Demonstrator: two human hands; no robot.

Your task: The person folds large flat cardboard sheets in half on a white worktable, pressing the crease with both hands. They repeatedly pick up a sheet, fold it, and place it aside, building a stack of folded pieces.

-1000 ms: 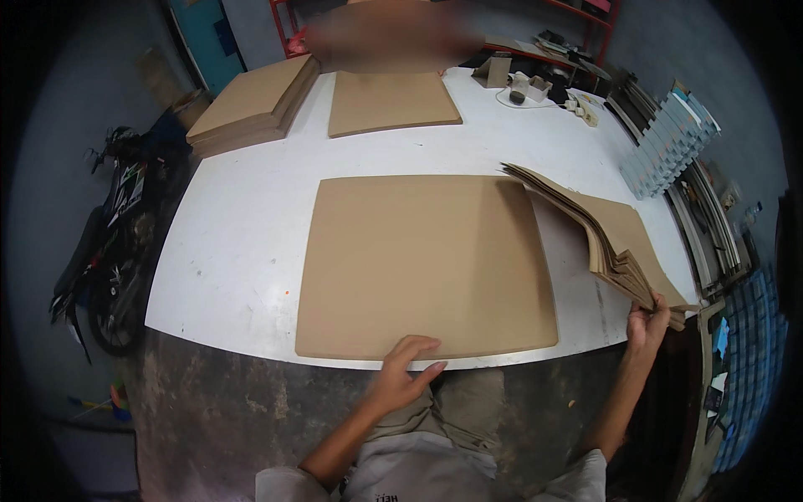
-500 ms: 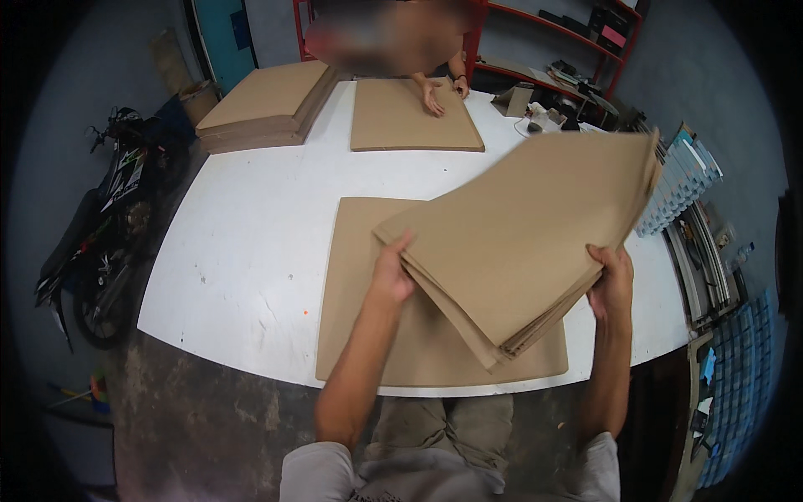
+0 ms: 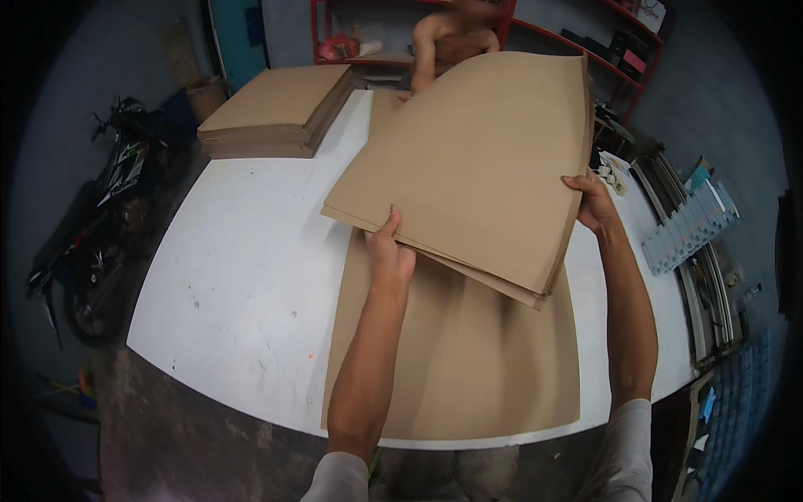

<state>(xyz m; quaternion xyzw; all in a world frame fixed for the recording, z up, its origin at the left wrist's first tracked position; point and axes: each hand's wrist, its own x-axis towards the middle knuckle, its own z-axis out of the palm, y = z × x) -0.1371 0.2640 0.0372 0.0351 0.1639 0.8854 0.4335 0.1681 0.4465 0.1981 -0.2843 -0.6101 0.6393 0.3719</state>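
Between my two hands I hold a stack of large brown paper sheets (image 3: 468, 167), tilted and lifted above the table. My left hand (image 3: 390, 248) is closed on the near left edge, thumb on top. My right hand (image 3: 592, 201) grips the right edge, thumb on top and fingers underneath. The sheets' near edges are slightly fanned out. Below the raised stack, more brown paper (image 3: 452, 368) lies on the white table (image 3: 234, 276) close to me. A further brown stack (image 3: 383, 109) beyond it is mostly hidden by the held sheets.
A thick pile of brown sheets (image 3: 272, 105) stands at the table's far left. Across the table is another person (image 3: 456, 42). A motorcycle (image 3: 92, 217) is parked at the left. Red shelves (image 3: 552, 33) stand behind, and a pale blue slatted rack (image 3: 690, 230) is at the right.
Both hands have carried the held sheets away from me and slightly left, lifting them across the far stack. The lower paper is more exposed. The other person's hands are now largely hidden.
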